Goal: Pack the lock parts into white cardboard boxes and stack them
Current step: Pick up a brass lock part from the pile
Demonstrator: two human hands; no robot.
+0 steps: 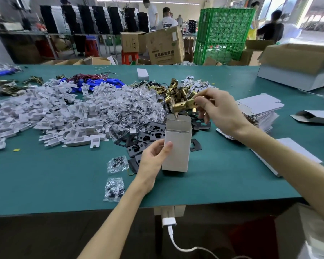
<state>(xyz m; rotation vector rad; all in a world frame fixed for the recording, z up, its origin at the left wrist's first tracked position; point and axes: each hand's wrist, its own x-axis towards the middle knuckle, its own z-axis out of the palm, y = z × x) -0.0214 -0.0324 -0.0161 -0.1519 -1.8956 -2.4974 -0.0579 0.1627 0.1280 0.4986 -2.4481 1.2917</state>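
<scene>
A small white cardboard box [177,146] stands upright on the green table [64,184], its top flap open. My left hand [154,157] grips its left side, thumb on the front face. Just above the box's opening, my right hand [219,111] pinches a brass latch [183,105], whose lower end points down at the opening. Behind the box lie a pile of brass latches [174,90], black metal plates [138,139], clear bags of screws [135,107] and white plastic inserts [54,113].
Flat white box blanks [260,107] are stacked to the right, with a large open carton [297,66] behind them. Two loose screw bags [114,186] lie at the front left. A closed white box [143,73] sits at the far edge. People work in the background.
</scene>
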